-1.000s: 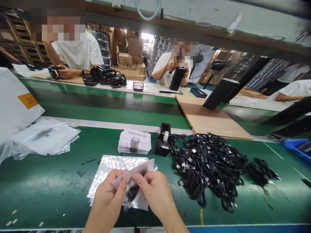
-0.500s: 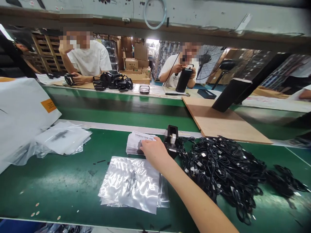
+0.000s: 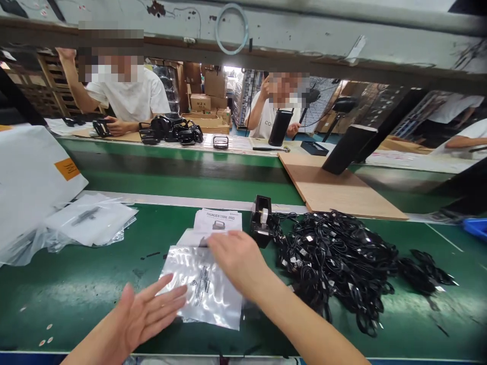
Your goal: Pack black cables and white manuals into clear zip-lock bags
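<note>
My right hand (image 3: 239, 261) is closed on a printed leaflet (image 3: 188, 237). That leaflet lies partly over the top edge of the clear plastic bags (image 3: 203, 291), and my fingers hide some of it. Just behind it is the stack of leaflets (image 3: 205, 221) marked "THUNDER TRAIL PRO". My left hand (image 3: 146, 314) is open, fingers spread and nothing in it, at the left edge of the bags. A black tape dispenser (image 3: 262, 223) stands to the right of the stack.
Right of the bags is a heap of coiled black cables (image 3: 335, 258). More plastic bags (image 3: 91, 218) lie at left beside a large white sack (image 3: 34, 187). Beyond a wooden board (image 3: 342, 195), two co-workers sit across the bench with black devices (image 3: 171, 129).
My right hand has drawn a leaflet from the stack toward me, over the bags' top edge. My left hand has come into view at lower left. The camera view has shifted slightly.
</note>
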The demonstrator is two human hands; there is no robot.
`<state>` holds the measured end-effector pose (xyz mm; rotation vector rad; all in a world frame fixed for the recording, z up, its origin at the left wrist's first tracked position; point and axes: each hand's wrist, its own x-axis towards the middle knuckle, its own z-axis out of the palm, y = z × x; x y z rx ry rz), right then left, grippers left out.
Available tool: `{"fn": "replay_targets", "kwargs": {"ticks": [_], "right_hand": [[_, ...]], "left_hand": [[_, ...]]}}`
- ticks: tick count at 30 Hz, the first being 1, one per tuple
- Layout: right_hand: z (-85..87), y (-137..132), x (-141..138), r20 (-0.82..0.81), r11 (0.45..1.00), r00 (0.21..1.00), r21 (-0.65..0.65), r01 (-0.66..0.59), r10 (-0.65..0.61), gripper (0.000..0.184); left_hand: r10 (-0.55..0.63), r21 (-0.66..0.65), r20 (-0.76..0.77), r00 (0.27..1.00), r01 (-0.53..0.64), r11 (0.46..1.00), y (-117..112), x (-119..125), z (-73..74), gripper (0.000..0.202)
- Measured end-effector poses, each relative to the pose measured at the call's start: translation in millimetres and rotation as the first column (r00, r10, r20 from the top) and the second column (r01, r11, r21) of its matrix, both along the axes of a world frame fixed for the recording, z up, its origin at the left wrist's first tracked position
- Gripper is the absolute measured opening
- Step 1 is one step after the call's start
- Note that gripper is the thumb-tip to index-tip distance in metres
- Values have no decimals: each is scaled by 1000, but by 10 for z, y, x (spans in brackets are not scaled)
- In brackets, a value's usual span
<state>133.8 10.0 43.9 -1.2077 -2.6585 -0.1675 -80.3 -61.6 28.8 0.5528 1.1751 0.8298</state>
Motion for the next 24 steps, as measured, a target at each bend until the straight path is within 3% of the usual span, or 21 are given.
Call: {"fn": "replay_targets", "kwargs": {"ticks": [2,3,4,5,6,7,8,10,11,13,15,18,21,24], "right_hand": [[-52,-274,80,-198,983,963,53,-176,183,26],[-99,-392,138,-340,984,924,54,-168,177,23],[-154,-490,207,-499,996,863,8,-85,77,22],[-209,-564,286,-636,993,765,-115,38,-103,29],[-259,-617,371,-723,947,620,-299,120,-307,38],[-301,-650,458,-730,853,468,-508,117,-499,45],[-333,-671,544,-674,728,351,-685,33,-650,47],[-368,-696,701,-543,510,226,-839,-191,-809,41],[-376,-711,769,-507,460,185,-853,-246,-842,41],[-382,-759,883,-497,477,58,-855,-205,-866,42],[-392,-826,968,-504,507,-55,-853,-126,-862,43],[-434,-931,1043,-484,497,-126,-862,-99,-866,42],[-520,-1007,1066,-467,483,-145,-869,-108,-872,43],[-620,-1059,1036,-456,471,-132,-873,-126,-880,43]], "left_hand": [[11,-47,68,998,-8,999,167,174,7,50],[-5,-35,60,998,7,999,229,255,9,42],[-40,-6,37,999,41,999,274,330,9,36],[-92,31,12,996,92,995,303,396,8,33],[-161,68,-10,987,161,985,319,455,5,31],[-236,98,-31,971,238,966,326,507,-1,29],[-302,122,-61,951,307,944,328,557,-14,29],[-367,174,-190,911,399,900,323,654,-63,30],[-357,203,-302,884,426,882,320,705,-102,31],[-259,253,-587,767,478,841,313,811,-197,30],[-135,262,-812,568,560,786,302,913,-295,26],[-26,214,-942,334,660,720,294,1022,-389,18],[-4,181,-967,254,700,690,304,1046,-400,18],[-13,180,-967,256,716,675,305,1022,-363,25]]}}
